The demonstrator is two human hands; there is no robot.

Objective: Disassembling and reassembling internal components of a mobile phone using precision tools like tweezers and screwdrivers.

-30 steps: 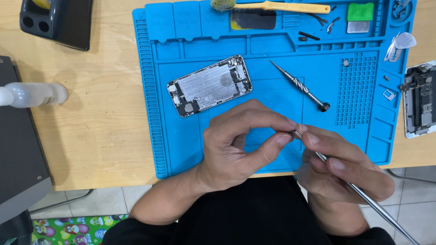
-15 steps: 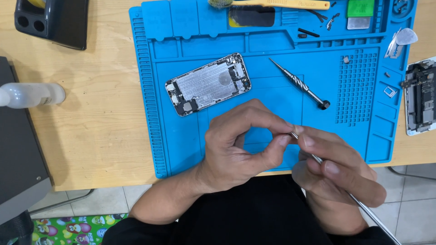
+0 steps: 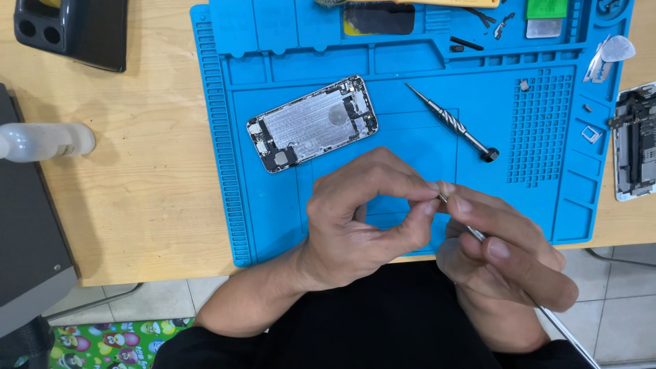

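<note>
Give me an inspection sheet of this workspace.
Surface: wooden table under a blue repair mat.
Job's things: metal tool, tip pinched between both hands; opened phone on the mat.
Clutter: screwdriver, white bottle, second opened device, small parts in the mat's trays.
Hands: left hand and right hand meet fingertip to fingertip.
Cables: nothing seen.
Surroundings: tiled floor.

Blue work mat (image 3: 273, 205), ribbed and gridded, on pale wood-grain table (image 3: 137, 184). Opened phone (image 3: 312, 124) at 11 o'clock of the hands: silver-grey inside, black bits. Screwdriver (image 3: 452, 123) at 1 o'clock: dark metal, spiral-banded grip. Green square (image 3: 546, 8) at the mat's top edge. White bottle (image 3: 44, 141) at 9 o'clock. Black case (image 3: 75, 31) at 10 o'clock. Cartoon-patterned green floor mat (image 3: 109, 338) at 8 o'clock.
</note>
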